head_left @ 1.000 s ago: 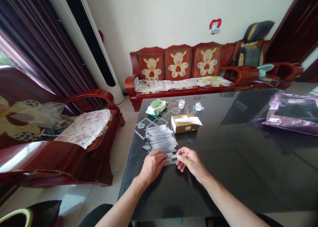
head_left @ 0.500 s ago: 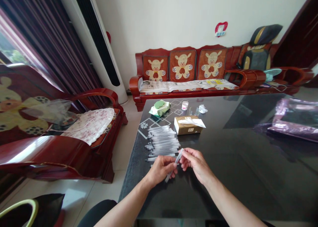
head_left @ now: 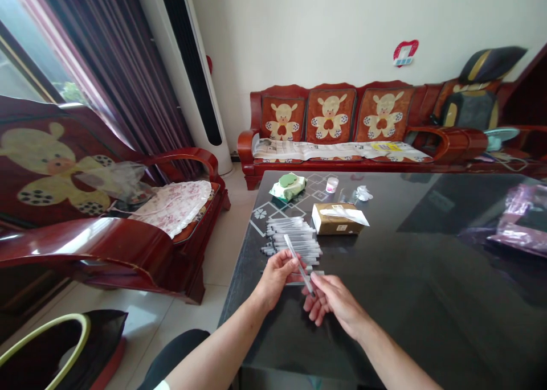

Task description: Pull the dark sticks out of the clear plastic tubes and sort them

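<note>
My left hand (head_left: 276, 277) and my right hand (head_left: 330, 301) are raised just above the near left part of the dark glass table (head_left: 427, 276). Both pinch one thin clear-wrapped stick (head_left: 299, 265), which slants from upper left to lower right between them. Just beyond my hands a pile of several similar wrapped sticks (head_left: 294, 239) lies on the table. A further stick lies flat under my hands.
A brown cardboard box (head_left: 337, 219) sits behind the pile, with a green-lidded wipes pack (head_left: 289, 186), a small cup (head_left: 332, 184) and crumpled paper (head_left: 363, 193) farther back. A purple bag (head_left: 521, 222) lies at the table's right. Red wooden chair (head_left: 128, 236) on the left, sofa (head_left: 342, 134) behind.
My hands lifted one stick off the pile's near edge, and it has turned to slant the other way. The camera view has swung to the left.
</note>
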Demonstrator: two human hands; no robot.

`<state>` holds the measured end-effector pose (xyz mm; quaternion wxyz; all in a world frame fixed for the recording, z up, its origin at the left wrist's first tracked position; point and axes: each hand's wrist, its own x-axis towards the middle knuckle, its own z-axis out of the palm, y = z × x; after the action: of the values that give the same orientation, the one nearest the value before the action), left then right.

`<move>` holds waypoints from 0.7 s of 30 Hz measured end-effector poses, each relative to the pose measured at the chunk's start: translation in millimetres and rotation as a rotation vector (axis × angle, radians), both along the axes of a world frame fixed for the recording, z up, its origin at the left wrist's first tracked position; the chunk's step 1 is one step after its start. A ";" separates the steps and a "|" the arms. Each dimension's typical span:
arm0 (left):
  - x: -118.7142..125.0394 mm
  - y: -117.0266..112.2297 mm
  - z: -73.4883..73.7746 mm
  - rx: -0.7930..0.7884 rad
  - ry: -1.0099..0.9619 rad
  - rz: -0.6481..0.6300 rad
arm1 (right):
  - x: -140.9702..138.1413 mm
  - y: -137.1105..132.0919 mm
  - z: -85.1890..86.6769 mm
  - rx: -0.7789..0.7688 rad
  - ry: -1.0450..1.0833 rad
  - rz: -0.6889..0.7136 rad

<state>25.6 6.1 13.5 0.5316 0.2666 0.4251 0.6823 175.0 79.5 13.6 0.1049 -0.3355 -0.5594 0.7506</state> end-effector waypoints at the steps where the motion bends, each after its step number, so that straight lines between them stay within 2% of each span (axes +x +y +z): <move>1: -2.3 0.2 -0.4 -0.003 0.013 0.024 | -0.6 -3.8 -0.5 -0.044 0.013 0.023; 4: -9.8 0.0 1.3 -0.033 0.058 0.050 | -0.6 -9.7 -0.6 -0.105 0.071 0.031; 11: -39.9 -3.6 14.6 -0.005 0.117 0.173 | 6.8 -6.5 6.3 -0.119 0.110 0.116; 14: -47.3 -5.1 17.5 -0.014 0.114 0.186 | 8.6 -7.3 10.5 -0.121 0.103 0.132; 18: -47.7 -5.0 18.2 -0.046 0.097 0.238 | 7.8 -8.2 12.5 -0.076 0.098 0.108; 21: -47.0 -4.2 17.7 -0.068 0.071 0.269 | 6.7 -8.1 13.3 0.033 0.065 0.081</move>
<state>-21.3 1.9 31.2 0.4287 0.2132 0.4986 0.7226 181.7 71.4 26.8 0.0979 -0.2863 -0.5812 0.7554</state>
